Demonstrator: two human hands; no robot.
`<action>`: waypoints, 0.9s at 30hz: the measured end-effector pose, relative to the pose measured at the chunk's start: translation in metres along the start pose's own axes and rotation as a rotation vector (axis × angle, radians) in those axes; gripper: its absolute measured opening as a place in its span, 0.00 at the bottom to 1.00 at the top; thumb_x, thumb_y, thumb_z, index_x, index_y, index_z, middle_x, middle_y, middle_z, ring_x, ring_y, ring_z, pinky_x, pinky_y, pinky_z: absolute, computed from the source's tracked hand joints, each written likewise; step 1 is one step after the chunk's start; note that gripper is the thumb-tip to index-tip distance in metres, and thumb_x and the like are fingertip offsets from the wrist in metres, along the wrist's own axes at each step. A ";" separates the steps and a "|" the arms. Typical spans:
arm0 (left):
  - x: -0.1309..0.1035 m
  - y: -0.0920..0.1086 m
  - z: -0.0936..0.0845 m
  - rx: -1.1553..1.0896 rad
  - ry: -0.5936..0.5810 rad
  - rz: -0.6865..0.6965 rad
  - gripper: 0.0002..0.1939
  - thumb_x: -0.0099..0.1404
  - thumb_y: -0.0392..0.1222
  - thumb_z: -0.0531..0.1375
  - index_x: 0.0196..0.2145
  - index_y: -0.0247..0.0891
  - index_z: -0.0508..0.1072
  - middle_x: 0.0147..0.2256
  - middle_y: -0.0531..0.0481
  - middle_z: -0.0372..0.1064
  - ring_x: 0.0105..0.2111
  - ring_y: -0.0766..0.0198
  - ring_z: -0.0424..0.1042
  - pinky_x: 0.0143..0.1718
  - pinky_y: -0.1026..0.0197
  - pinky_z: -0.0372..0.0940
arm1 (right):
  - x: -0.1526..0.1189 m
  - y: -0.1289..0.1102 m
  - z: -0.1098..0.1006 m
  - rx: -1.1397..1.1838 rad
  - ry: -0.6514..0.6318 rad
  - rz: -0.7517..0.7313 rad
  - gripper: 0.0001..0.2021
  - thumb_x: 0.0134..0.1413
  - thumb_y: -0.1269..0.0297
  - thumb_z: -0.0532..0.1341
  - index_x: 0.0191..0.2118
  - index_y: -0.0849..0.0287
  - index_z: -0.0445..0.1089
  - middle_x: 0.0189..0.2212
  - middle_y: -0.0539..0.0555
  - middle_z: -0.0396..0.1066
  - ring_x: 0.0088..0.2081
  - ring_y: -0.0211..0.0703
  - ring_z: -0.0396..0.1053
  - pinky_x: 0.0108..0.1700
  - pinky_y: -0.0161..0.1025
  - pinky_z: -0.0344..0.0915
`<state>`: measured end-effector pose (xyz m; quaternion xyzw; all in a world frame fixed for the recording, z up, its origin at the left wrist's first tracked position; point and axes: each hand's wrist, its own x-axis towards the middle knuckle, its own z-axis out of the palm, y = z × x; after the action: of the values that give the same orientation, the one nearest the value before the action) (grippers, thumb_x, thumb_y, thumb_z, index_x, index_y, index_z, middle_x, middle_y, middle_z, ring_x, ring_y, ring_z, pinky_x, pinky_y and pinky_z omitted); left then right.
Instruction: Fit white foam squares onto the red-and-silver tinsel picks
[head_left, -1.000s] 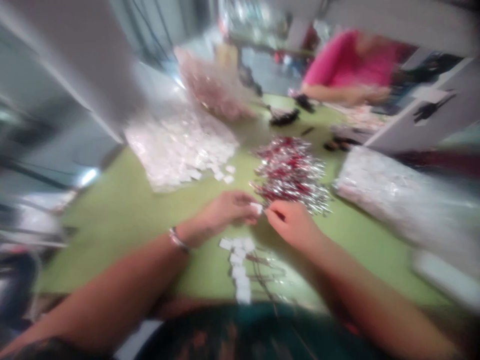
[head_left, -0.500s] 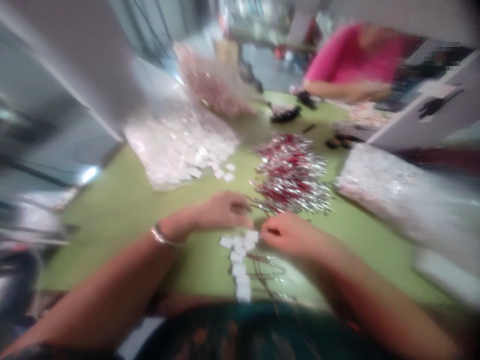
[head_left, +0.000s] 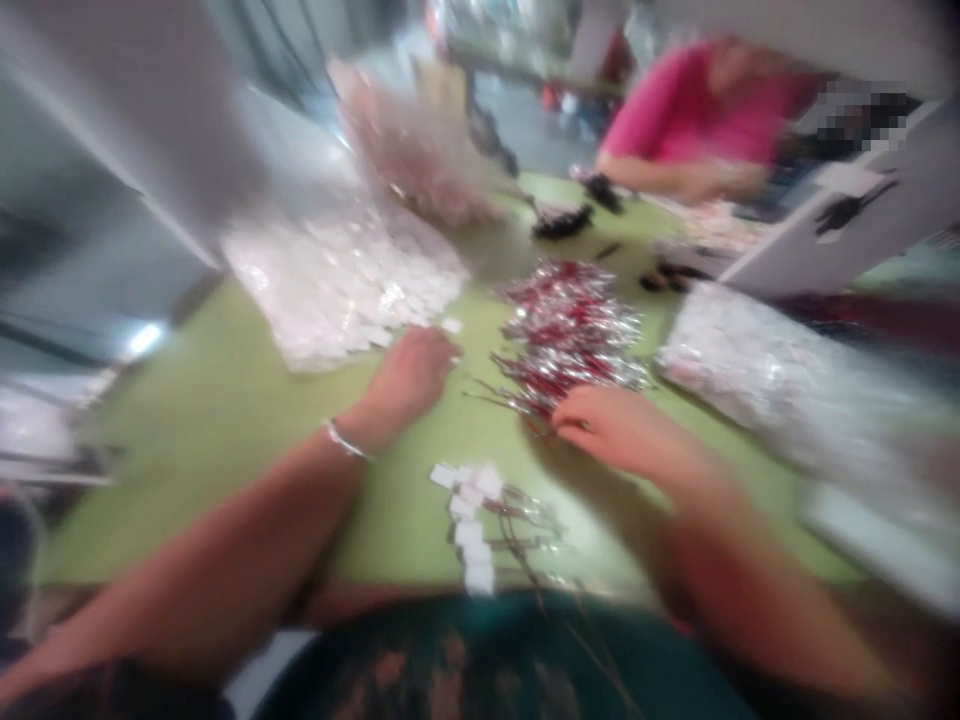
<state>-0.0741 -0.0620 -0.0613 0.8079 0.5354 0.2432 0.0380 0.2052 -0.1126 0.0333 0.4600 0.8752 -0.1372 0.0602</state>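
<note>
The picture is blurred. My left hand (head_left: 411, 374), with a metal bangle on the wrist, reaches to the near edge of a heap of small white tags (head_left: 352, 285) lying on clear plastic. My right hand (head_left: 611, 428) rests at the near edge of a pile of red and silver wired pieces (head_left: 571, 335), fingers curled toward it. Whether either hand holds anything is too blurred to tell. A short row of finished white-tagged pieces (head_left: 474, 525) lies on the green table (head_left: 225, 400) in front of me.
A clear bag of whitish parts (head_left: 757, 365) lies to the right, and another bag of pinkish parts (head_left: 420, 160) at the back. A person in a pink top (head_left: 697, 115) works at the table's far side, with dark items (head_left: 562, 218) near them.
My hands were together over the tagged row. The left has moved up and left to the white tags, and the right has moved up to the red and silver pile.
</note>
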 end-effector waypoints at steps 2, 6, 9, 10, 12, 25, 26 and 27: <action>-0.004 -0.003 0.003 -0.020 0.017 0.024 0.13 0.67 0.36 0.54 0.41 0.35 0.79 0.40 0.43 0.75 0.43 0.54 0.69 0.52 0.50 0.62 | 0.003 -0.007 0.005 -0.054 -0.063 -0.010 0.10 0.59 0.70 0.57 0.37 0.55 0.76 0.37 0.54 0.74 0.37 0.43 0.69 0.35 0.38 0.58; -0.008 -0.001 0.001 -0.074 0.029 0.005 0.15 0.68 0.37 0.54 0.44 0.34 0.78 0.40 0.42 0.75 0.43 0.55 0.70 0.50 0.53 0.64 | 0.009 -0.015 0.016 -0.162 -0.072 0.040 0.07 0.58 0.72 0.58 0.36 0.58 0.75 0.37 0.56 0.74 0.36 0.44 0.69 0.33 0.39 0.57; -0.007 0.004 -0.007 -0.150 0.093 -0.058 0.16 0.67 0.38 0.54 0.46 0.36 0.78 0.42 0.43 0.74 0.44 0.56 0.71 0.50 0.54 0.65 | 0.013 -0.009 0.020 -0.182 -0.065 0.021 0.08 0.59 0.71 0.56 0.34 0.59 0.73 0.35 0.56 0.73 0.34 0.43 0.68 0.31 0.39 0.55; -0.006 0.006 -0.010 -0.174 0.109 -0.084 0.16 0.67 0.39 0.54 0.47 0.36 0.78 0.42 0.44 0.74 0.44 0.56 0.71 0.50 0.54 0.65 | 0.013 -0.005 0.019 -0.179 -0.058 0.016 0.08 0.59 0.71 0.56 0.33 0.59 0.72 0.35 0.56 0.72 0.34 0.43 0.67 0.31 0.39 0.54; -0.004 0.011 -0.016 -0.253 0.107 -0.167 0.16 0.65 0.40 0.57 0.48 0.37 0.78 0.43 0.45 0.75 0.43 0.57 0.72 0.49 0.55 0.66 | 0.011 0.006 0.014 -0.135 -0.021 0.010 0.09 0.60 0.70 0.54 0.33 0.59 0.71 0.35 0.56 0.72 0.33 0.42 0.66 0.31 0.39 0.54; -0.005 0.020 -0.029 -0.658 -0.005 -0.487 0.17 0.57 0.48 0.64 0.43 0.39 0.80 0.35 0.48 0.78 0.32 0.62 0.73 0.37 0.60 0.67 | 0.023 -0.017 0.034 0.072 0.216 0.090 0.08 0.61 0.66 0.57 0.37 0.57 0.75 0.36 0.55 0.72 0.36 0.41 0.68 0.34 0.38 0.56; -0.005 0.020 -0.027 -0.687 0.004 -0.495 0.17 0.56 0.47 0.65 0.43 0.39 0.80 0.34 0.47 0.78 0.32 0.63 0.72 0.37 0.60 0.67 | 0.028 -0.024 0.039 0.059 0.241 0.102 0.08 0.62 0.66 0.57 0.39 0.57 0.75 0.37 0.55 0.72 0.36 0.42 0.68 0.33 0.38 0.56; -0.005 0.020 -0.026 -0.723 0.016 -0.503 0.18 0.56 0.46 0.65 0.43 0.38 0.80 0.34 0.47 0.77 0.32 0.63 0.72 0.37 0.60 0.67 | 0.033 -0.030 0.044 0.044 0.262 0.104 0.09 0.62 0.66 0.57 0.40 0.57 0.75 0.38 0.55 0.72 0.37 0.42 0.68 0.33 0.38 0.56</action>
<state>-0.0699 -0.0798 -0.0339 0.5854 0.5962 0.4041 0.3722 0.1611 -0.1157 -0.0106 0.5198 0.8474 -0.0918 -0.0577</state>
